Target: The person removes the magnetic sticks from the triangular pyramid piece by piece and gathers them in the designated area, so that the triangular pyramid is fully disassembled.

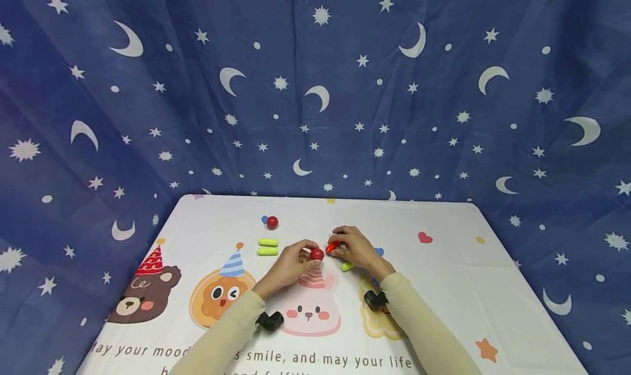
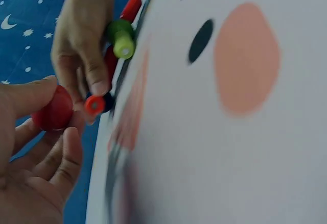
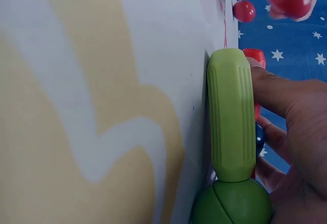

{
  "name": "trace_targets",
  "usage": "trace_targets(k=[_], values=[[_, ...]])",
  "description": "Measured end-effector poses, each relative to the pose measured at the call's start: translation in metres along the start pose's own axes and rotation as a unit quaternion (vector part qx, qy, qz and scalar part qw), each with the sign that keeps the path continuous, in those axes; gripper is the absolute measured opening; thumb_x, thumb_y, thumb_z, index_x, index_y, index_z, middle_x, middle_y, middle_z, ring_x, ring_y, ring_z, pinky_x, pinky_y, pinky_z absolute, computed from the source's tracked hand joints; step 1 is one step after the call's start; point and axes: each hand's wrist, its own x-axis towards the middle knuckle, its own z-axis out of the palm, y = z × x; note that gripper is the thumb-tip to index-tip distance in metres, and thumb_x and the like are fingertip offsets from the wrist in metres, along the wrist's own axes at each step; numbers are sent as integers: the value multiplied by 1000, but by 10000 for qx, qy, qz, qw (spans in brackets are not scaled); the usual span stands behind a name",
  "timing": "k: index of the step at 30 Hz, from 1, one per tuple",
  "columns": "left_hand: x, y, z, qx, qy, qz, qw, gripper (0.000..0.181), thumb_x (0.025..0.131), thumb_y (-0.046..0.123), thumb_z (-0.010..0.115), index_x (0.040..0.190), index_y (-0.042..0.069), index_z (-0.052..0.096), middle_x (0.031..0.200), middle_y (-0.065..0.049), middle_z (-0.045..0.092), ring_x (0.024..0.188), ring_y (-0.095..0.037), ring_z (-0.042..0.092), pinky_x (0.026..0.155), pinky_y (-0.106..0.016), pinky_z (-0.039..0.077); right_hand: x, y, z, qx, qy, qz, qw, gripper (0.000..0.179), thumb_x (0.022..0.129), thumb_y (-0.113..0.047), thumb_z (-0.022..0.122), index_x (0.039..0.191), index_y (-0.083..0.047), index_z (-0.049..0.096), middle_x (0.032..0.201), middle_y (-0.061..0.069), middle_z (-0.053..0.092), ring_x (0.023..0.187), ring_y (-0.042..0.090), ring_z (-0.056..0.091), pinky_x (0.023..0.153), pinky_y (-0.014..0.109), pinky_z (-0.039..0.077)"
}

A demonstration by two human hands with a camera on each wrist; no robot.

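Note:
A shiny red ball [image 1: 317, 254] is pinched between the thumb and fingers of my left hand [image 1: 291, 263]. Just right of it, my right hand [image 1: 360, 249] grips a short red stick [image 1: 332, 247] low over the table. In the right wrist view a dark blue ball [image 3: 260, 138] shows beside the fingers, partly hidden. A light green ribbed stick [image 3: 231, 114] joined to a dark green ball [image 3: 232, 203] lies beside the right hand. The left wrist view shows another red stick end [image 2: 132, 8] beyond the green ball. How these parts connect is partly hidden.
Two yellow-green sticks [image 1: 268, 247] lie left of my left hand, with another red ball [image 1: 272, 222] behind them. The white table cover [image 1: 443, 287] has printed cartoon figures. A blue curtain [image 1: 315, 117] with moons and stars hangs behind the table.

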Motion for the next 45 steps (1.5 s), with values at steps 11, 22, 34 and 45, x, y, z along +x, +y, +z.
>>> trace_targets(k=[11,22,34,45], values=[[-7,-1,-47,-9,997,46,9950,41,85,17,78,123,10,64,110,-10,69,83,-15,67,65,-22,53,0,0,-2,62,-57,15,10000,24,86,-23,76,109,-16,73,134,13,58,129,37,48,109,52,39],[-9,-20,-93,488,1463,65,9880,44,86,19,77,126,7,63,117,-10,67,104,-25,65,77,-22,51,-1,-3,2,62,6,-2,10000,24,86,-23,76,108,-16,73,133,13,59,128,37,49,109,53,38],[-1,-43,-118,390,1769,-390,9827,42,84,14,77,122,5,64,113,-17,69,100,-27,67,76,-18,53,-1,-1,1,-40,-123,113,9999,26,87,-26,75,112,-18,72,134,10,58,130,35,48,109,52,40],[10,-64,-127,634,1845,-794,9776,42,86,15,76,125,5,62,118,-18,68,109,-30,65,95,-42,53,-2,2,3,-67,-25,-31,10000,25,87,-26,75,111,-18,73,133,11,59,129,35,49,109,51,40]])
